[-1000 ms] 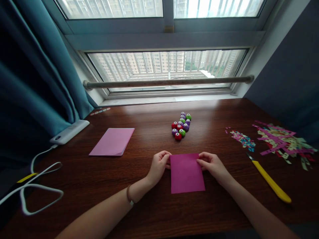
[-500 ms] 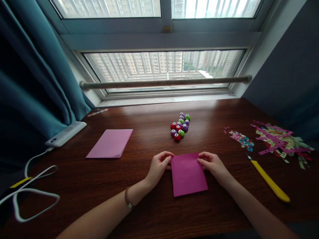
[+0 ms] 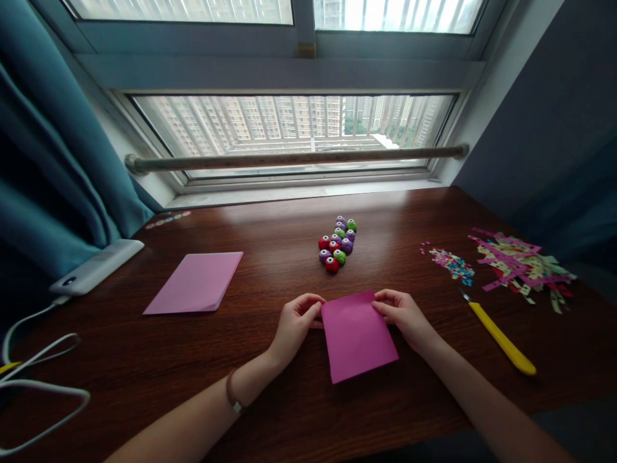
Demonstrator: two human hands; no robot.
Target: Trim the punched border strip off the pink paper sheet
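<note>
A magenta sheet of paper (image 3: 359,337) hangs between my two hands near the front of the dark wooden table (image 3: 270,431). My left hand (image 3: 296,325) pinches its upper left corner between thumb and fingers. At the upper right corner, the thumb and fingers of my right hand (image 3: 402,315) grip the paper. The sheet is tilted, its right side a little higher than its left. Behind it sits a cluster of red, purple and green beads (image 3: 337,244). A stack of lighter pink paper (image 3: 195,283) lies to the left of my left hand.
Right of my hands lies a yellow-handled craft knife (image 3: 504,337). Beyond it are small coloured beads (image 3: 453,265) and a pile of paper strips (image 3: 523,260). At the left are a white device (image 3: 96,267) and its cable (image 3: 43,386). A window bar (image 3: 299,158) runs behind the table.
The sheet has turned slightly, its right side rising and its lower left corner dropping. Both hands still hold its upper corners. The whole view has shifted, moving things leftward.
</note>
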